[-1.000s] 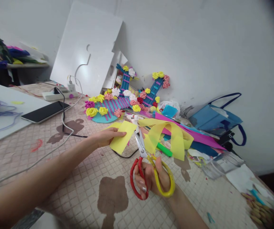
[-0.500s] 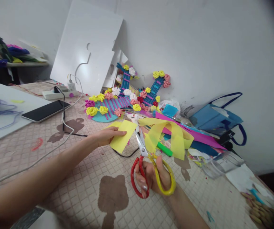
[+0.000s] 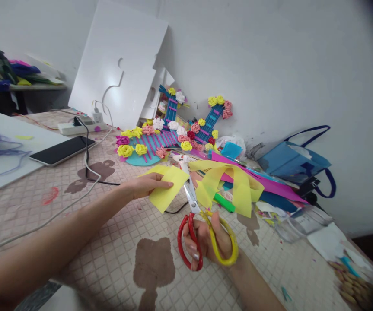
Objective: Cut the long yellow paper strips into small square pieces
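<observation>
Between the thumb and fingers of my left hand (image 3: 147, 183) is a piece of yellow paper (image 3: 167, 194), its free edge facing right. My right hand (image 3: 210, 237) has its fingers through the handles of scissors (image 3: 192, 202), one handle red and the other yellow. Their metal blades point up and away, slightly parted, close to the right edge of the yellow paper. Just right of the blades, a curled yellow strip (image 3: 241, 185) lies over a pile of scraps. A green marker-like stick (image 3: 224, 202) shows under it.
Behind my hands stand flower-trimmed blue craft pieces (image 3: 160, 140) against the wall. A phone (image 3: 62, 150), a power strip (image 3: 81, 126) and cables are to the left. On the right are a blue bag (image 3: 293, 157), magenta sheets (image 3: 270, 185) and a clear plastic container (image 3: 299, 222).
My left hand has turned the yellow paper a little and brought its edge slightly right, nearer the blades. The scissors and my right hand have hardly moved.
</observation>
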`<act>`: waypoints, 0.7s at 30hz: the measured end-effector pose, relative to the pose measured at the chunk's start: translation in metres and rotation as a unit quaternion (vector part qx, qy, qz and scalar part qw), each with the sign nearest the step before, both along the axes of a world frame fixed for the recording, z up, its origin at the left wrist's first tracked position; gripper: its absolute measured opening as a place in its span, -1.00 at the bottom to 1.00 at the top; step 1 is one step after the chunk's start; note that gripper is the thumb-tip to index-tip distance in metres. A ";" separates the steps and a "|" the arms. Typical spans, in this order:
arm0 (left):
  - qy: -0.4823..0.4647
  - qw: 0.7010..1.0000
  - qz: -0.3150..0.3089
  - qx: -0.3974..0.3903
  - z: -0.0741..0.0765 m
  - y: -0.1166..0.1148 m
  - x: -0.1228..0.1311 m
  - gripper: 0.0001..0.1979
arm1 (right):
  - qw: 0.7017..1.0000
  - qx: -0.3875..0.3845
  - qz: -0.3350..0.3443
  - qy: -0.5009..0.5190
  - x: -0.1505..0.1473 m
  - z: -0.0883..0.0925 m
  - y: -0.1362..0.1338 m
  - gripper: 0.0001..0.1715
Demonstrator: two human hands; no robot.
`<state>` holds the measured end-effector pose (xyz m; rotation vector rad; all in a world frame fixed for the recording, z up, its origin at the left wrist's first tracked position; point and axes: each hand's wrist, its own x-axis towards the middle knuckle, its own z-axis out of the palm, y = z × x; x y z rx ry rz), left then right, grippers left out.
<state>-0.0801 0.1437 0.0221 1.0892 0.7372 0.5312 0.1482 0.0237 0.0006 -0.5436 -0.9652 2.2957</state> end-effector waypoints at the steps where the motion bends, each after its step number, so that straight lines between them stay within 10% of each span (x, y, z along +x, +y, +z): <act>1: 0.005 1.000 -0.004 0.005 0.000 0.000 0.000 -0.66 | 1.000 0.001 -0.001 0.001 0.000 0.000 0.000 -0.15; 21: 0.076 0.984 -0.143 0.078 0.003 0.008 -0.018 -0.63 | 0.999 -0.007 0.028 0.046 -0.003 -0.003 -0.002 -0.24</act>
